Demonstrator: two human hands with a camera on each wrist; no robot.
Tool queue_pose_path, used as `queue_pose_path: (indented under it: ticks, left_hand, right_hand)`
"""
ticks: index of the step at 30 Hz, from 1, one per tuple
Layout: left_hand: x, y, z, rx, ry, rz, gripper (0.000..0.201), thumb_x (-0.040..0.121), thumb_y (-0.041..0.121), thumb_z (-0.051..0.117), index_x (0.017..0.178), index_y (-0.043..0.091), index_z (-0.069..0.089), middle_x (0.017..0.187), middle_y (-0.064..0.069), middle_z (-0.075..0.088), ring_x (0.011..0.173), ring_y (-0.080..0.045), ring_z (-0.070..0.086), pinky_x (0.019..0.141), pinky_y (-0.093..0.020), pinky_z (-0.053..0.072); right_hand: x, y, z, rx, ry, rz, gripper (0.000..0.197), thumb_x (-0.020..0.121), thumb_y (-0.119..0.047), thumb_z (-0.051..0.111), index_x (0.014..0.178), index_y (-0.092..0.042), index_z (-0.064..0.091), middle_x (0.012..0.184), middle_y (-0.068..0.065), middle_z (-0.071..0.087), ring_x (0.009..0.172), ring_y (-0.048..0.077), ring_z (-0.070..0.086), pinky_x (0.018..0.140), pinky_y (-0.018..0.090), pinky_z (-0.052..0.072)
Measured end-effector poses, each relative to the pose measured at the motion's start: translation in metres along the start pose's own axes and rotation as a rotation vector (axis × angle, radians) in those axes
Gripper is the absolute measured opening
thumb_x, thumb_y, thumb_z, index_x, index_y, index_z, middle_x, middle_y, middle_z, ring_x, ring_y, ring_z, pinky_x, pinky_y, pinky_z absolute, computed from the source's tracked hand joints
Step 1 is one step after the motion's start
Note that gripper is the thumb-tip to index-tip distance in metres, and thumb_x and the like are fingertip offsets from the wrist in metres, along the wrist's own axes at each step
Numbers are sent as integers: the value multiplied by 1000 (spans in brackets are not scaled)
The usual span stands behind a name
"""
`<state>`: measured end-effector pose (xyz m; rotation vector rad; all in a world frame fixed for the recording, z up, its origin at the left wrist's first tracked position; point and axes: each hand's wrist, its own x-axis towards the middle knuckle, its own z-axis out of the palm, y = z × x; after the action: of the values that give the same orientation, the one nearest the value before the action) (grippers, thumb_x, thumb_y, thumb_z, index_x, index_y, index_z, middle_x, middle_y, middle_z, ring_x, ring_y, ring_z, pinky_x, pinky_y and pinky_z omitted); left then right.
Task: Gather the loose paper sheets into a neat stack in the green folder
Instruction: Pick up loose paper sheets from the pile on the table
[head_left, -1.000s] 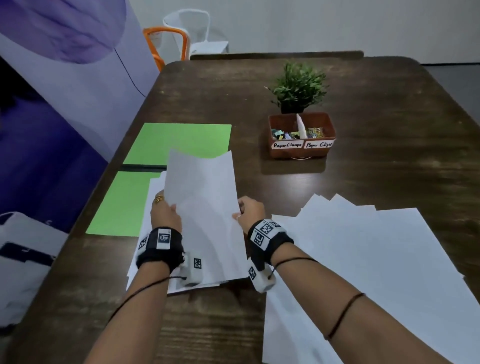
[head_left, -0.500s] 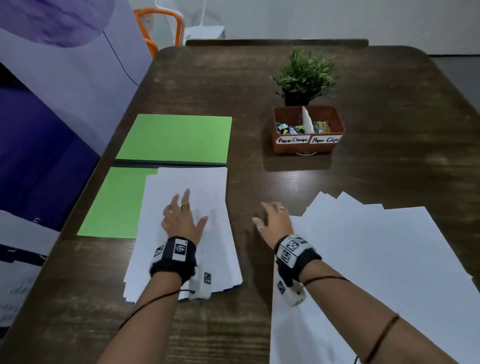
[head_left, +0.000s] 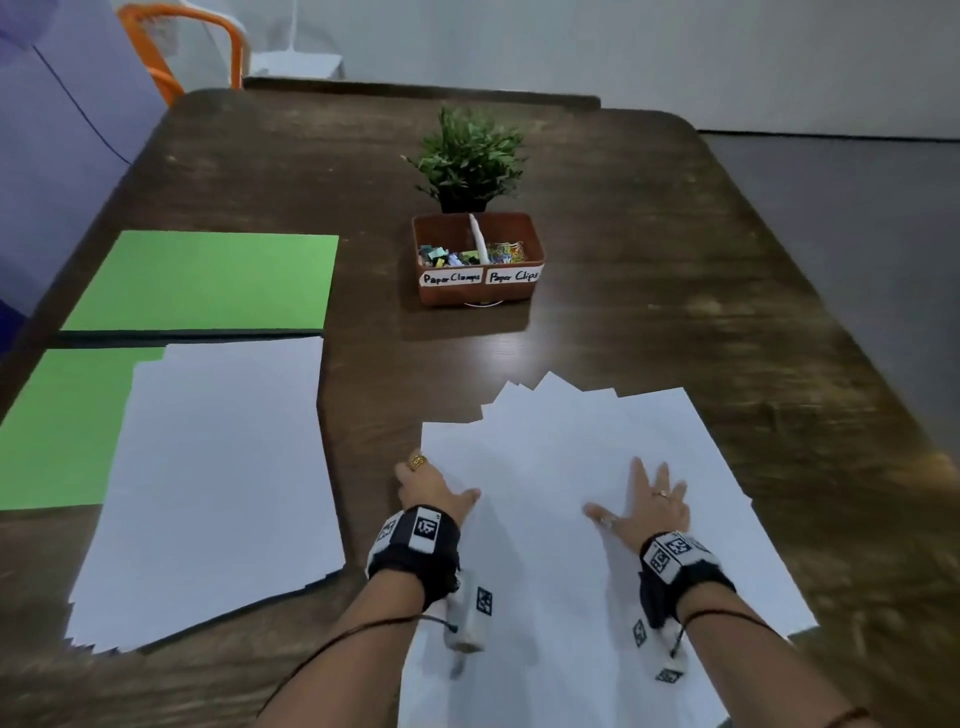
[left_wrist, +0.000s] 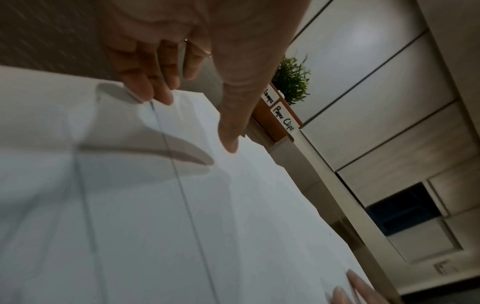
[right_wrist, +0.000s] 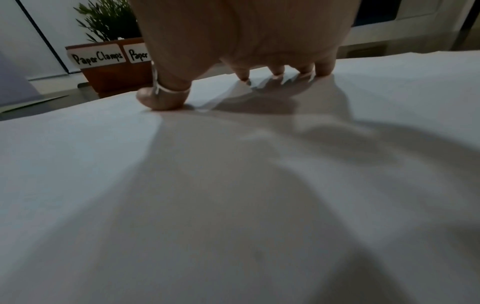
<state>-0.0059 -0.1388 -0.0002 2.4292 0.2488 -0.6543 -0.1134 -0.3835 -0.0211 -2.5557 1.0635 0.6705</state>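
Observation:
The green folder (head_left: 208, 280) lies open at the table's left, its near flap (head_left: 57, 426) partly covered by a stack of white sheets (head_left: 218, 478) that overhangs toward me. Several loose sheets (head_left: 561, 447) lie fanned out at the right. My left hand (head_left: 431, 486) sits at this pile's left edge; in the left wrist view its fingertips (left_wrist: 155, 94) touch a sheet's edge and the thumb reaches over the paper (left_wrist: 130, 205). My right hand (head_left: 644, 506) lies flat on the pile with fingers spread; its thumb (right_wrist: 161, 100) and fingertips press the paper (right_wrist: 233, 185).
A brown box (head_left: 478, 275) labelled Paper Clamps and Paper Clips stands mid-table, with a small potted plant (head_left: 470, 156) behind it. An orange chair (head_left: 182, 47) is at the far left corner. A purple panel (head_left: 62, 130) runs along the left table edge.
The sheet held up a second ago now lies on the stack by the folder. Both hands have left that stack and moved right onto the loose pile.

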Motion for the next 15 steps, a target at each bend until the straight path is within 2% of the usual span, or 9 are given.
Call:
queue_pose_path:
  ticks: [4,7,9,13,15]
  left_hand:
    - [7,4,4,-40,14,-44,84,53,49,79,118,6,47,122,-14,52,108,-31,56,91,-39,50]
    - [3,9,6,-39,-15,-25,90,64,43,80,135,5,38,135,-12,45,122,-28,48,100,-35,43]
    - [1,10,9,6,-53,-13,88,69,43,77,137,5,36,138,-10,44,126,-26,45,101,-32,39]
    - [1,9,8,52,-73,-24,66,67,54,74,113,11,54,117,-7,61,108,-27,57,88,-31,48]
    - [3,8,6,63,-77,-23,56,66,53,73,104,14,58,109,-4,64,100,-26,60,81,-28,48]
  right_hand:
    - [-1,0,0,23,-22,-17,112,68,-82,47,147,-31,-14,155,8,-21,142,37,-14,116,48,4]
    - [-5,1,0,31,-29,-26,110,69,-82,44,147,-31,-15,155,7,-22,142,36,-16,116,47,3]
    - [-8,0,0,9,-40,-36,110,70,-83,42,147,-30,-16,155,7,-22,142,36,-15,116,47,4]
    - [-16,-1,4,-29,-71,-77,113,68,-84,43,147,-29,-16,155,8,-22,142,38,-14,115,48,8]
    - [-17,0,4,-34,-65,-81,114,67,-84,45,147,-30,-16,155,8,-21,143,37,-12,115,48,10]
